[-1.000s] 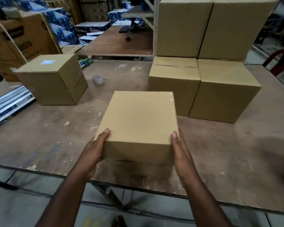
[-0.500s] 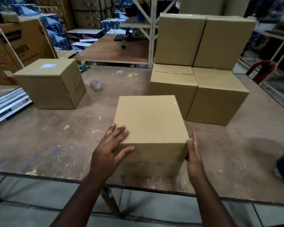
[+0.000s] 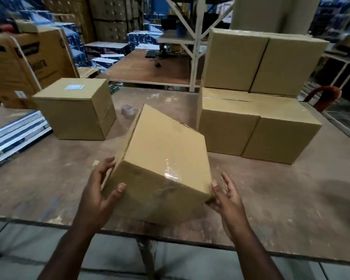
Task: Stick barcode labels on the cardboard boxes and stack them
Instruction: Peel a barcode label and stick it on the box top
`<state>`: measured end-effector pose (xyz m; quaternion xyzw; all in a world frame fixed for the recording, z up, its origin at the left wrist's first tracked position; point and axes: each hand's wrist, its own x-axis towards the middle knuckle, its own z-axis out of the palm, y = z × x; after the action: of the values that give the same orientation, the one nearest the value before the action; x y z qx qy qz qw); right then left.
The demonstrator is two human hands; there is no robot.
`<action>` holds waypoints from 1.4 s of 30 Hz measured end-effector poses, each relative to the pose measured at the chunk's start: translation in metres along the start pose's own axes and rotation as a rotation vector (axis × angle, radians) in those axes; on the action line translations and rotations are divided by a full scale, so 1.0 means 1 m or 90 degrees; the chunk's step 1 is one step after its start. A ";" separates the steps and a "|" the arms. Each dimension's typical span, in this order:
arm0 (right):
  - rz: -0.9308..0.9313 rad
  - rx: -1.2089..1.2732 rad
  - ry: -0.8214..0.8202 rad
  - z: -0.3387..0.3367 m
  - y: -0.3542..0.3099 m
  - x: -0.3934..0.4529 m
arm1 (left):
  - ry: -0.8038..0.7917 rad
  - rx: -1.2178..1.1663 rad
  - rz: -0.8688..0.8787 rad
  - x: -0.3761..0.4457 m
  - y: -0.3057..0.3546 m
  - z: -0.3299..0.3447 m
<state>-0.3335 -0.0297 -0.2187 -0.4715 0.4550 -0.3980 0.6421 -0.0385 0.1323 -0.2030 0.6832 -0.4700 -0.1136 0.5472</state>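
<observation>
Nearest the camera, a plain cardboard box point(image 3: 166, 158) is held tipped over the near edge of the wooden table point(image 3: 271, 199), turned so that one corner points at the viewer; it is cradled between two hands, probably so that a fresh face can be brought up for labelling. The left hand point(image 3: 98, 190) is wrapped round the near-left corner, fingers curled along the side face and thumb pressed on the front face, so the weight seems to be carried there; the right hand point(image 3: 225, 196) is set against the lower right corner, thumb and lower fingers in contact, the upper fingers spread apart and lifted clear, more steadying than gripping. A shiny strip of clear tape point(image 3: 170, 172) is seen across the near edge; no barcode label is visible on any face shown, so this box is judged still unlabelled. Further back, a roll of tape point(image 3: 127, 110) is lying on the table; to the left a labelled box point(image 3: 75, 110) is standing alone, its white label point(image 3: 74, 87) on top, perhaps set there as the base of the finished stack. At the far right, a two-tier stack of plain boxes point(image 3: 257, 98) is waiting, apparently the supply.
</observation>
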 end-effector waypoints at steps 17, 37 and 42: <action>-0.064 -0.096 0.011 -0.050 -0.016 0.019 | -0.025 -0.090 -0.062 -0.013 0.015 0.092; -0.580 -0.527 -0.352 -0.008 -0.078 -0.008 | -0.200 0.251 0.126 0.030 0.088 0.080; -0.344 -0.501 -0.183 -0.014 -0.031 0.010 | -0.106 0.126 -0.040 0.032 0.059 0.046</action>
<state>-0.3463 -0.0501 -0.1932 -0.8294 0.3392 -0.2789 0.3454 -0.0827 0.0810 -0.1583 0.7365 -0.5012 -0.1401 0.4322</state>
